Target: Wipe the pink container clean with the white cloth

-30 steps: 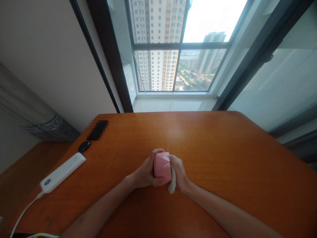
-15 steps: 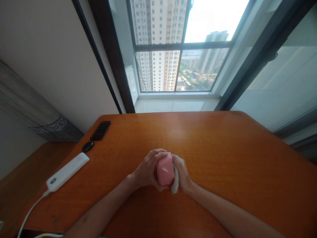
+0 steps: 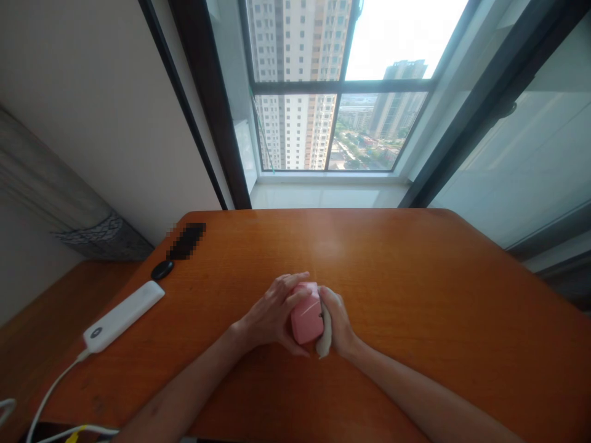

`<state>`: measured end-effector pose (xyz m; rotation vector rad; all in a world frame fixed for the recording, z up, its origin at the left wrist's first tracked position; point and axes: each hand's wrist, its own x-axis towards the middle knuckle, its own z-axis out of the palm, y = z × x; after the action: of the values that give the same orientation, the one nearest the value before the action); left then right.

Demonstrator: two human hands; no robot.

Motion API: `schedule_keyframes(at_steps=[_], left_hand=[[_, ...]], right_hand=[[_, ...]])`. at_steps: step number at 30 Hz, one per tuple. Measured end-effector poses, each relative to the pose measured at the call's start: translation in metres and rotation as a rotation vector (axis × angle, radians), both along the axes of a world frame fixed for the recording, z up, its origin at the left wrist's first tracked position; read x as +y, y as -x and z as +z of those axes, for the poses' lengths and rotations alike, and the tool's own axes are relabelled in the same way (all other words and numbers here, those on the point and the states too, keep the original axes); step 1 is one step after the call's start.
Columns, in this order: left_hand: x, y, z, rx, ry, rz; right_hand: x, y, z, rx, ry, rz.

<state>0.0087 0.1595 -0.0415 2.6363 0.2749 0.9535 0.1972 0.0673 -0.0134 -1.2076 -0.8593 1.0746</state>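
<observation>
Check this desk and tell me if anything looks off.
One thing stands out: the black patch near the far left edge of the orange wooden table is pixelated, so whatever lies there is obscured and cannot be identified.

Bright daylight through the tall window (image 3: 337,86), the sky (image 3: 401,37) blown out to white. Soft pale glare across the orange worktop (image 3: 369,258). Only faint, diffuse shadows beneath the left hand (image 3: 272,314) and right hand (image 3: 335,323). Strong wide-angle bowing toward the edges, mild overall softness, and a deliberately pixelated block (image 3: 186,241).
</observation>
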Motion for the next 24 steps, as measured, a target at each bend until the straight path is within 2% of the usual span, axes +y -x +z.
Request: schedule_keyframes(at_steps=[2, 4, 6, 10, 12, 15, 20, 22, 24], left_hand=[[-0.001, -0.001, 0.003, 0.003, -0.025, 0.020], [-0.004, -0.003, 0.004, -0.014, 0.044, 0.036], [-0.007, -0.004, 0.005, -0.042, 0.188, 0.039], [-0.011, -0.006, 0.001, -0.037, 0.595, 0.036], [-0.010, -0.006, -0.002, -0.027, 0.680, 0.031], [-0.007, -0.003, -0.003, -0.060, 0.552, 0.029], [0.001, 0.002, 0.003, -0.022, 0.047, -0.037], [0.000, 0.001, 0.007, -0.009, -0.028, -0.021], [-0.002, 0.000, 0.009, -0.004, 0.016, 0.001]], right_hand=[[0.001, 0.000, -0.003, 0.003, -0.006, -0.021], [0.000, 0.000, -0.004, -0.001, -0.017, -0.024], [-0.001, 0.001, -0.004, -0.016, -0.030, -0.002], [-0.004, 0.000, 0.003, -0.056, 0.005, 0.034], [-0.004, 0.000, 0.006, -0.055, 0.013, 0.042], [-0.003, -0.001, 0.006, -0.048, -0.002, 0.039], [0.000, -0.001, -0.002, -0.018, -0.008, -0.030], [0.000, 0.000, -0.003, -0.014, -0.012, -0.030], [0.000, 0.000, -0.002, -0.018, -0.025, -0.016]])
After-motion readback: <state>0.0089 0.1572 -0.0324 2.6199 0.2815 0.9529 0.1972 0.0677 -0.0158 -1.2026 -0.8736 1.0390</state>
